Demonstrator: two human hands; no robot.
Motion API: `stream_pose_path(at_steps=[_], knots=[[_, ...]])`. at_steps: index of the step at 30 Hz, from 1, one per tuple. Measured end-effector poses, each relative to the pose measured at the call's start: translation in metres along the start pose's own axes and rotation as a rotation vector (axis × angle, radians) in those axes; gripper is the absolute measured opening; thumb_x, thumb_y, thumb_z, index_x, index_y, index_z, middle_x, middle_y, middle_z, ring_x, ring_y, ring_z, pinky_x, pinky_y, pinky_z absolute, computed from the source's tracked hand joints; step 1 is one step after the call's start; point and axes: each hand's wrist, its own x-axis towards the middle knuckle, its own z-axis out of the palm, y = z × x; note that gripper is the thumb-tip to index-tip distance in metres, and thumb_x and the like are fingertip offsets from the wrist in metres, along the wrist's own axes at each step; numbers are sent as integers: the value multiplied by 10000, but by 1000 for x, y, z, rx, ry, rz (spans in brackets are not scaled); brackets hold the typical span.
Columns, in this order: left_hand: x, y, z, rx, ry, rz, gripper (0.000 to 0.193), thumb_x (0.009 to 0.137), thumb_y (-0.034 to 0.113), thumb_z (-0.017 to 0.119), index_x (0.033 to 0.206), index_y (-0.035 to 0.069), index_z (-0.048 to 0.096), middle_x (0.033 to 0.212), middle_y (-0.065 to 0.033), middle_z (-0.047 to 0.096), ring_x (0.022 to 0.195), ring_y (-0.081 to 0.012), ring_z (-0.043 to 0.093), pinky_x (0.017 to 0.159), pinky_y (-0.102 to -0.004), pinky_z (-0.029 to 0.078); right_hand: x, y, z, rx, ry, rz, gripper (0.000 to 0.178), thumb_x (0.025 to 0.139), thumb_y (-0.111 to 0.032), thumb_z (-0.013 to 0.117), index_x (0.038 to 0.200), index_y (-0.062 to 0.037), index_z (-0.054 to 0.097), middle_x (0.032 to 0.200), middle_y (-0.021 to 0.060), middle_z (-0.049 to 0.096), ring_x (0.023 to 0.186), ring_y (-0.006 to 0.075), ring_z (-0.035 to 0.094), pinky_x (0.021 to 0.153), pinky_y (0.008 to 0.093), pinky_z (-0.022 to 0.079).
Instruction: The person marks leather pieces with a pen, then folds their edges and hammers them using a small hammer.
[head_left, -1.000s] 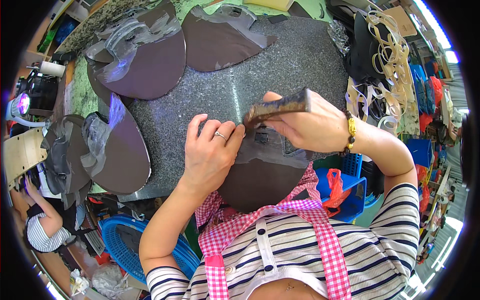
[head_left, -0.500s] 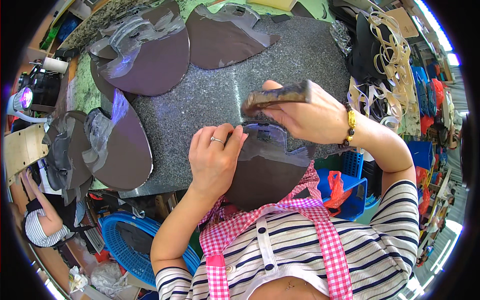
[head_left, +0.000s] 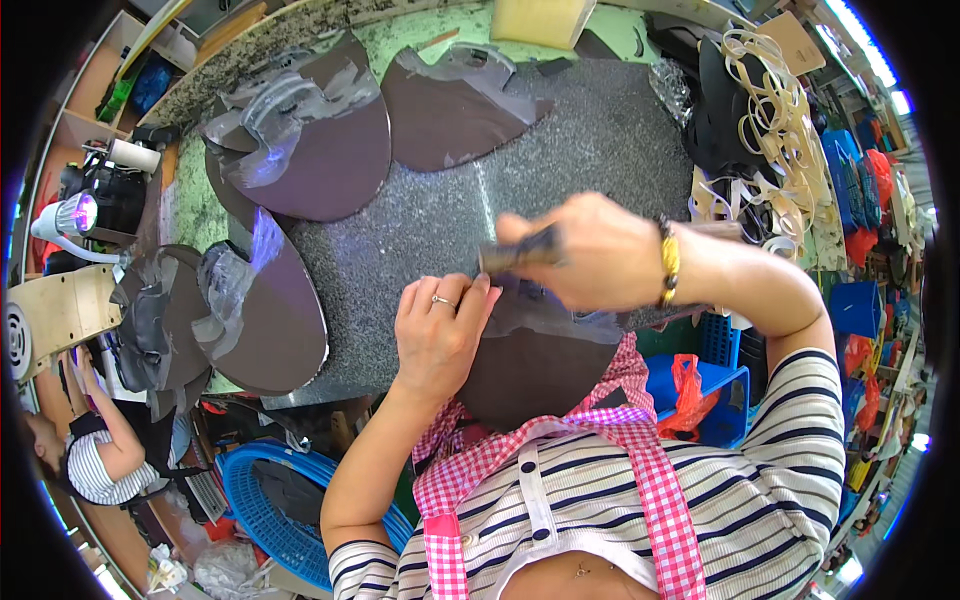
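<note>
A cluttered workroom surrounds the person, with a co-worker (head_left: 105, 460) at the left beyond a blue basket (head_left: 235, 480). The speckled stone table (head_left: 410, 255) bears smeared panels (head_left: 330, 180); a brown panel (head_left: 540, 375) lies at its near edge, overhanging toward the lap. The right hand (head_left: 600, 255) is wrapped round a hammer (head_left: 522, 252); the left hand (head_left: 435, 330) touches the panel's upper corner, though whether it pinches cannot be told. An off-line blow could bruise the nearby left fingertips (head_left: 484, 284), or the overhang's weight drag the panel askew

Looks like a workshop, judging by dark cut pieces (head_left: 335, 172) spread over a speckled bench (head_left: 430, 230), a spool (head_left: 136, 156), a lamp (head_left: 76, 214), pale strips (head_left: 788, 125) and a co-worker (head_left: 105, 465).
</note>
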Motion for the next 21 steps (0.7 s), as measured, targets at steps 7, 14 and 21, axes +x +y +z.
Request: stream_pose_path(at_steps=[7,14,21], knots=[[5,-54,-90,475,117,-77,92,771,92,769,806,76,686,701,-45,611,648,-239,551,614,-378,443,-45,28,8,399,303,258,255,920,-169,533,1102,-19,631,1014,207,651,923,383,639,845,437,503],[99,-49,-12,599,-221,170,415,717,143,730,1096,29,607,1040,-102,650,1051,-252,592,937,-377,422,-68,18,7,554,315,401,272,946,-180,559,1153,-9,598,881,188,623,795,304,602,776,367,486],[90,50,-10,181,-409,309,105,734,142,629,755,61,564,718,-101,597,719,-230,631,632,-362,508,-112,19,-13,620,460,535,286,940,-189,574,1178,-31,601,823,79,606,735,162,558,708,329,469]])
